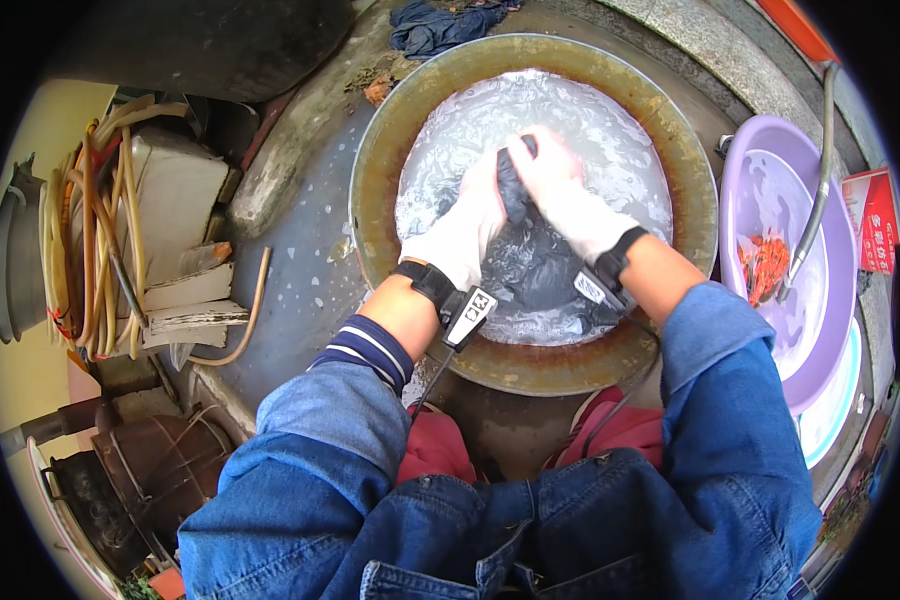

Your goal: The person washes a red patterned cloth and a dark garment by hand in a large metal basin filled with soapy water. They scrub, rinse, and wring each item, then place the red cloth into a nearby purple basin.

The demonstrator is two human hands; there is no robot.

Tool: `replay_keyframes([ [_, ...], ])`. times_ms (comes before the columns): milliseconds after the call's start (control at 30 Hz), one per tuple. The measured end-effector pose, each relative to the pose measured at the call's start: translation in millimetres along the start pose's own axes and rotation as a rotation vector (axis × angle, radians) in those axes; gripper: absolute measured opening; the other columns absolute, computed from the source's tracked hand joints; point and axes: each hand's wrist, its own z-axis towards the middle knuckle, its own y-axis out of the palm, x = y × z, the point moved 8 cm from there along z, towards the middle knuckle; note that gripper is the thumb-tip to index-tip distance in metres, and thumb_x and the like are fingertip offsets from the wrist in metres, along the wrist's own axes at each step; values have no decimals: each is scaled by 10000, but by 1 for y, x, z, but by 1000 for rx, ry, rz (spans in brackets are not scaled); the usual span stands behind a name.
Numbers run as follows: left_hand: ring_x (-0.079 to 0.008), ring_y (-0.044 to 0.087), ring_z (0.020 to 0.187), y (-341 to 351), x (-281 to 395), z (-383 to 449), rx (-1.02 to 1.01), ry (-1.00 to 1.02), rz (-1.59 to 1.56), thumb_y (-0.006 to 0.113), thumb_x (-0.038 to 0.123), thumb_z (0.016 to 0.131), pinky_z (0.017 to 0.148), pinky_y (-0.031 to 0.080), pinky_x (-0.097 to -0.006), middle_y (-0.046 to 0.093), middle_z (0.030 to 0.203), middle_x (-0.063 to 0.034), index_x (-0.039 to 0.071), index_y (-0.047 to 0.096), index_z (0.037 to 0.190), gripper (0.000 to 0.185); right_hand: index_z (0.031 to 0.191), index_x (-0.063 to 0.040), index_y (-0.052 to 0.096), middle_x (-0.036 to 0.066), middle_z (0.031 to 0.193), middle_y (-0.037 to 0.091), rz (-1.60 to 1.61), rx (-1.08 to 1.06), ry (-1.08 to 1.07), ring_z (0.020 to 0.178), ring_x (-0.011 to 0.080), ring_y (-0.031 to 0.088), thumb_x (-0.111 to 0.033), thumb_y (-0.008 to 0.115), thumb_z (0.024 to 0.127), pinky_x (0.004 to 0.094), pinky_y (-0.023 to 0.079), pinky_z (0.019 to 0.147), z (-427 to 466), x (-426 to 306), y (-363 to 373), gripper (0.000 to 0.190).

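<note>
A dark, wet cloth (514,187) is bunched between my two hands over a large round metal basin (379,172). My left hand (478,196) presses it from the left side, and my right hand (553,169) grips its upper end from the right. Both hands wear pale gloves and have straps with small devices at the wrists. Cloudy, sudsy water (615,150) fills the basin, whose inner wall is stained with rust. The lower part of the cloth spreads in the water nearer to me; its full shape is hidden.
To the right, a purple plastic tub (742,161) holds an orange-red item (765,266) and a grey hose (817,195). Dark fabric (442,30) lies on the ground beyond the basin. On the left are a coiled hose (90,247) and a rusty metal drum (157,472).
</note>
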Motion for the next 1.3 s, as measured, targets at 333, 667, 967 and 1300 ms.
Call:
replay_keyframes([
  [333,-286,605,1099,4,-12,2,-111,-60,36,542,350,998,993,449,-392,661,1188,-155,11,649,1190,404,1111,-48,685,194,1148,686,-61,-162,221,1080,374,642,-454,514,906,438,491,935,52,91,1,486],
  [667,-272,492,1262,-24,6,-23,197,-34,462,436,696,943,998,284,-679,436,1506,-36,220,368,1494,732,1304,-89,614,95,1141,697,527,-288,243,954,205,685,-23,537,820,357,550,770,11,119,52,494],
  [967,-278,615,1037,5,14,-46,-25,151,28,563,418,991,933,508,-437,627,1130,-118,77,579,1215,409,1024,-143,701,151,979,687,144,-168,-466,950,301,660,-403,642,892,374,510,849,-12,-34,25,297],
  [1300,-227,628,940,-6,14,-13,-167,145,150,512,296,1010,802,535,-371,653,1030,-94,54,638,1074,281,1091,-115,650,195,1096,642,8,-102,-283,1026,387,638,-388,576,925,447,502,906,-35,-29,28,328],
])
